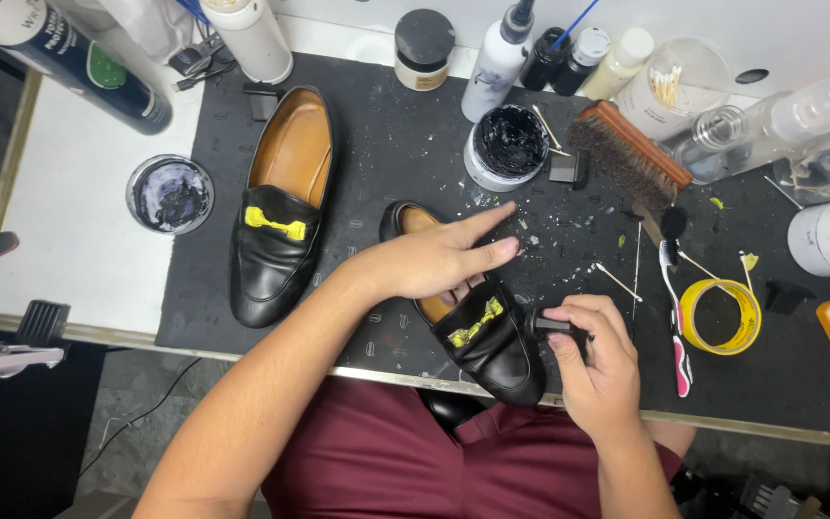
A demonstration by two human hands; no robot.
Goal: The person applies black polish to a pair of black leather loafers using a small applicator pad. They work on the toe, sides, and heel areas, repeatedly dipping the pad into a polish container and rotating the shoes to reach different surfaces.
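A black loafer [494, 341] with yellow tape over its buckle lies on the black mat [386, 163] near the front edge. My left hand [439, 259] rests over its opening, holding it steady with fingers stretched out. My right hand [599, 360] is closed on a small black applicator sponge [553, 325], which touches the shoe's right side. The second black loafer [283, 207], also with a taped yellow buckle, lies to the left, untouched.
An open jar of black polish [508, 146] stands behind the shoes, its lid [170, 194] at far left. A wooden brush [628, 154], toothbrush [674, 317], yellow tape roll [720, 315], cotton swabs and several bottles crowd the right and back.
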